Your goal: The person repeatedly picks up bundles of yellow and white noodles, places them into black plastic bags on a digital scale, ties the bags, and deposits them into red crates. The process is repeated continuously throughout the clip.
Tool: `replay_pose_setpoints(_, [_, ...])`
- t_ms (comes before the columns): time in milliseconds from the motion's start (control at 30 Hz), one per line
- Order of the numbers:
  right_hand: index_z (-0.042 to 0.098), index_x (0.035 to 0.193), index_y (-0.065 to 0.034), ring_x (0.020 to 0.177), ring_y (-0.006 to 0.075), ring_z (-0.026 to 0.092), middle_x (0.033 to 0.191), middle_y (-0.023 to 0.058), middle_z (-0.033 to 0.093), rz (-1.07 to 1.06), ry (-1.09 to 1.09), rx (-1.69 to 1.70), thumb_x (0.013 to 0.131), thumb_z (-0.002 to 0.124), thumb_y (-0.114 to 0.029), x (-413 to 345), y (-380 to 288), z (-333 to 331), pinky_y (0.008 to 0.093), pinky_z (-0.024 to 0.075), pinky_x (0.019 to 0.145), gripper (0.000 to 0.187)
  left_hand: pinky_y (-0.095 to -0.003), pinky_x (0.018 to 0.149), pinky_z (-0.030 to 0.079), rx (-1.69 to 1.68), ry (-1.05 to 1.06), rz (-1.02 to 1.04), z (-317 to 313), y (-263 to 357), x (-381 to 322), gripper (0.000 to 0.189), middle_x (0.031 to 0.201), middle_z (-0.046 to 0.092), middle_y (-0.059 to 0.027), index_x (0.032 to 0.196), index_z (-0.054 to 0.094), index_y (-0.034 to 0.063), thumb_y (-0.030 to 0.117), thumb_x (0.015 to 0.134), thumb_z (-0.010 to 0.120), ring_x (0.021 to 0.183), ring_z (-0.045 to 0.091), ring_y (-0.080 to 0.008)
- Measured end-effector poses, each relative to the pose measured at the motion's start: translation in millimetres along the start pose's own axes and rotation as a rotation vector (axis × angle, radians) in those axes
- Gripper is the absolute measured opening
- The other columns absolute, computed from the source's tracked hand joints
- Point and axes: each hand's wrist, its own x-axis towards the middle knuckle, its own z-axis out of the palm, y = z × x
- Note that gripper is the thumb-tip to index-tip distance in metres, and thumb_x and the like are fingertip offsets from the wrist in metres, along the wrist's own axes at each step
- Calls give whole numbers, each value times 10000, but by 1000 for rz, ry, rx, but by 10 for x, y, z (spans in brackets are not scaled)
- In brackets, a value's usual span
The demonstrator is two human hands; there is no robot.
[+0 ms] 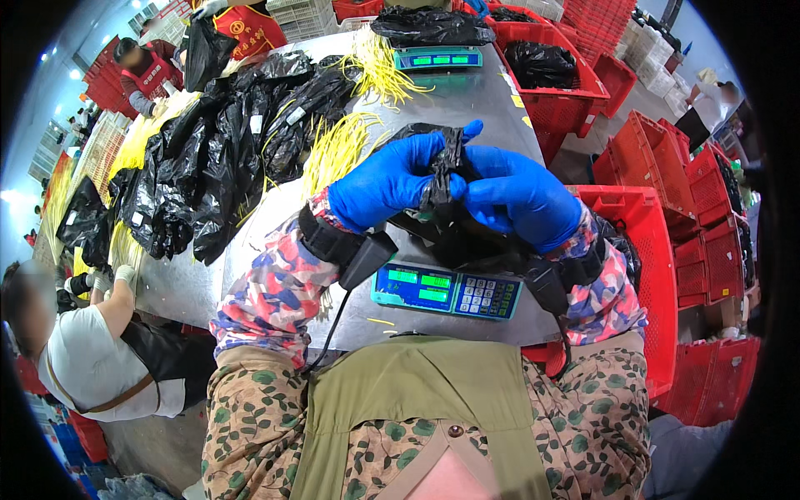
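Blue gloves cover both of my hands. My left hand (390, 181) grips the bunched neck of a black plastic bag (445, 164) from the left, its thumb and fingers around the gathered film. From the right, my right hand (522, 190) pinches at the same neck with bent fingers. The bag's body hangs below and behind my hands, over a blue digital scale (447, 290) with lit green displays and a keypad. What is in the bag cannot be seen. A bundle of thin yellow stalks (340, 147) lies on the metal table (356, 322) left of my hands.
Several filled black bags (212, 156) cover the table's left side. Another scale (437, 58) bears a black bag at the far end. A red crate (656, 281) stands close on my right, with stacked red crates (706, 250) beyond. Co-workers (94, 350) work along the left edge.
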Motion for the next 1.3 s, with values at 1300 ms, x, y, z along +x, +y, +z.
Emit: replay_pose_setpoints(1300, [665, 984, 0, 712, 79, 585, 844, 33, 653, -17, 89, -32, 846, 675, -118, 552, 761, -266, 200, 462, 649, 182, -207, 625, 369, -82, 683, -9, -111, -608, -470, 135, 743, 571, 14, 887, 642, 21, 149, 845, 656, 672, 467, -54])
